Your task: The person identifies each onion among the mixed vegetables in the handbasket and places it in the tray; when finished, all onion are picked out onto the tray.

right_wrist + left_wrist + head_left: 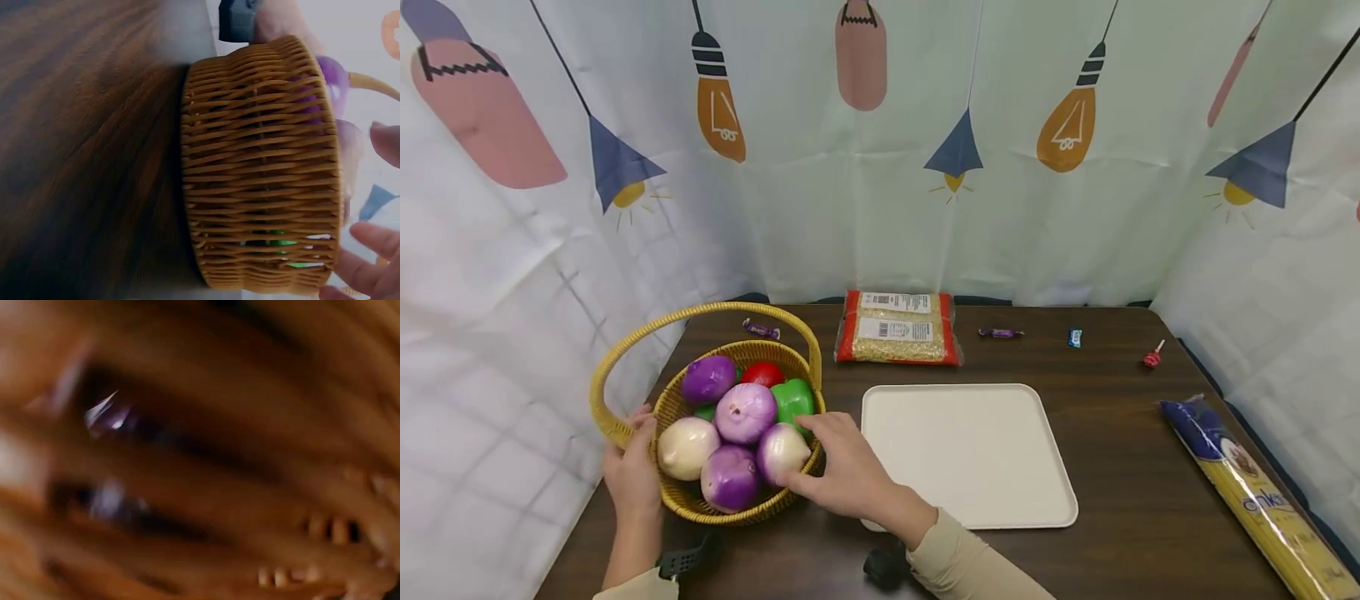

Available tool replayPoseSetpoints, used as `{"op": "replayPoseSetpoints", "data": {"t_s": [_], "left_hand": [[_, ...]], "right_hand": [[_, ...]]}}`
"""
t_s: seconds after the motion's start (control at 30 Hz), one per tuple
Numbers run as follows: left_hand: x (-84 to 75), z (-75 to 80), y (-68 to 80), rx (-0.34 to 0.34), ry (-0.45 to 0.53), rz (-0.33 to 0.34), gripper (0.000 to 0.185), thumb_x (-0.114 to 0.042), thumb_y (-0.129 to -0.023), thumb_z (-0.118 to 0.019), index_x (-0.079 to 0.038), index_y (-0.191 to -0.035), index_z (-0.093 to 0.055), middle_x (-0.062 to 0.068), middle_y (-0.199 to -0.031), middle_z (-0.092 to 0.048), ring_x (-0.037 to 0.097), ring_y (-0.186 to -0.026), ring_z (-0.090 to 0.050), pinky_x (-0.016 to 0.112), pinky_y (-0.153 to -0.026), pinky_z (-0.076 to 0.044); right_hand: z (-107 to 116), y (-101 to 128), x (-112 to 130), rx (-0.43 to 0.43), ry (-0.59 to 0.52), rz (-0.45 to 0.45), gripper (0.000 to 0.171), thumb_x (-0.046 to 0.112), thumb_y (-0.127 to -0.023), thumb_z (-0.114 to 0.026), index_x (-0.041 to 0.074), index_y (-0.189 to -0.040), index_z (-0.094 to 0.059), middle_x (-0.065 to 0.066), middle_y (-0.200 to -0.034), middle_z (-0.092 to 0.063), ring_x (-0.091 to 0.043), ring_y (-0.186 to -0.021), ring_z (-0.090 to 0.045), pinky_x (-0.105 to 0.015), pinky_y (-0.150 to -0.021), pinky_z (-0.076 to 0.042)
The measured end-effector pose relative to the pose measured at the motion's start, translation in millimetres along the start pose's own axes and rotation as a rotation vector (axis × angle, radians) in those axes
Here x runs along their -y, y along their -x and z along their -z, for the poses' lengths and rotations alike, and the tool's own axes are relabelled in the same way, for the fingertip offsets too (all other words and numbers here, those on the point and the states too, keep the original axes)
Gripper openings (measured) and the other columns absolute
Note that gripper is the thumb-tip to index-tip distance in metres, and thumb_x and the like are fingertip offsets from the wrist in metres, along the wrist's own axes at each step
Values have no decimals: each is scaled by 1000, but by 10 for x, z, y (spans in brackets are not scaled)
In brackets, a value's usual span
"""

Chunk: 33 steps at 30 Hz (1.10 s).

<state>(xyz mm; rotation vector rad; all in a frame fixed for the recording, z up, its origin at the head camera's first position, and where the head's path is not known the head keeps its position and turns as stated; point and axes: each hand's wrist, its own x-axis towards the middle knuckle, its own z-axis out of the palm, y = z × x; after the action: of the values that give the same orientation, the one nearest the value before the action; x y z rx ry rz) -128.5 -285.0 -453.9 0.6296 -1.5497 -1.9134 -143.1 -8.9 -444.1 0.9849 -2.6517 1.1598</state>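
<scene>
A cream tray (1000, 492) lies mid-table, a grain packet (898, 327) beyond it, a spaghetti pack (1255, 492) at the right edge, sweets (1000, 333) far back

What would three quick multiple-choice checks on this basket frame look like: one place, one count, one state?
1. Where does the tray lie?
A. right of the basket
B. inside the basket
C. on the spaghetti pack

2. How many red things are in the basket?
A. three
B. one
C. none

3. What is the left hand doing?
A. lifting the tray
B. hanging idle off the table
C. touching the basket's side

Answers:
1 A: the tray sits on the table just right of the basket.
2 B: one red piece shows among the purple, white and green ones.
3 C: the left hand rests against the wicker wall.
</scene>
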Motion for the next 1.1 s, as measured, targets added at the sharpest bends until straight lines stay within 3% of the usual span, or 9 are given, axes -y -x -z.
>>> {"op": "replayPoseSetpoints", "data": {"t_s": [0.1, 0.27, 0.43, 0.53, 0.67, 0.77, 0.97, 1.1], "left_hand": [[89, 71, -32, -2, 30, 45, 10, -15, -95, -61, -6, -95, -63, -2, -114, -62, 13, -112, -53, 14, -86, -41], [188, 120, -45, 5, 46, -20, 8, -9, -94, -61, -3, -90, -59, -1, -111, -62, 11, -105, -53, 16, -83, -41], [225, 122, -53, -16, 46, -85, 10, -6, -92, -61, -2, -84, -59, 1, -109, -63, 14, -106, -53, 15, -85, -40], [234, 114, -53, -16, 39, -122, 12, -4, -91, -60, -1, -80, -59, 3, -107, -64, 15, -107, -53, 15, -85, -41], [233, 103, -46, -12, 27, -147, 13, -3, -91, -61, -1, -78, -58, 3, -106, -64, 15, -105, -54, 14, -85, -41], [225, 92, -44, -12, 22, -155, 13, -3, -91, -62, -2, -78, -58, 2, -106, -64, 15, -105, -54, 14, -84, -41], [201, 47, -59, -11, -14, -159, 12, -4, -91, -62, -3, -80, -58, 2, -107, -63, 15, -105, -54, 14, -85, -41], [188, 36, -70, -9, -55, -147, 12, -7, -92, -61, -3, -82, -58, 1, -109, -62, 13, -105, -53, 13, -85, -39]], "right_hand": [[-116, -11, 43, 26, 84, -36, 72, 59, -81, -69, 17, -138, -52, 2, -128, -59, -17, -122, -48, -34, -99, -43], [-232, 0, 106, 56, 142, -88, 82, 71, -79, -64, 18, -140, -48, 3, -129, -59, -19, -119, -53, -38, -100, -42], [-319, 0, 136, -10, 112, -152, 80, 69, -77, -67, 19, -138, -50, 5, -127, -61, -25, -124, -48, -40, -101, -41], [-314, -8, 130, -43, 4, -183, 77, 63, -75, -73, 21, -136, -51, 6, -125, -60, -24, -127, -43, -37, -97, -44], [-150, -27, 111, -59, -241, -182, 73, 51, -76, -77, 23, -138, -50, 5, -126, -54, -17, -121, -43, -33, -87, -47], [80, -48, 70, -29, -353, -142, 77, 43, -78, -77, 24, -144, -42, 3, -129, -50, -13, -113, -49, -34, -86, -48], [536, -61, -257, 114, -437, -104, 84, 25, -76, -82, 34, -146, -36, 1, -131, -40, -15, -110, -52, -35, -88, -50], [648, -57, -664, 97, -402, -155, 80, 20, -73, -85, 29, -142, -44, -2, -133, -40, -19, -111, -51, -38, -86, -47]]}}
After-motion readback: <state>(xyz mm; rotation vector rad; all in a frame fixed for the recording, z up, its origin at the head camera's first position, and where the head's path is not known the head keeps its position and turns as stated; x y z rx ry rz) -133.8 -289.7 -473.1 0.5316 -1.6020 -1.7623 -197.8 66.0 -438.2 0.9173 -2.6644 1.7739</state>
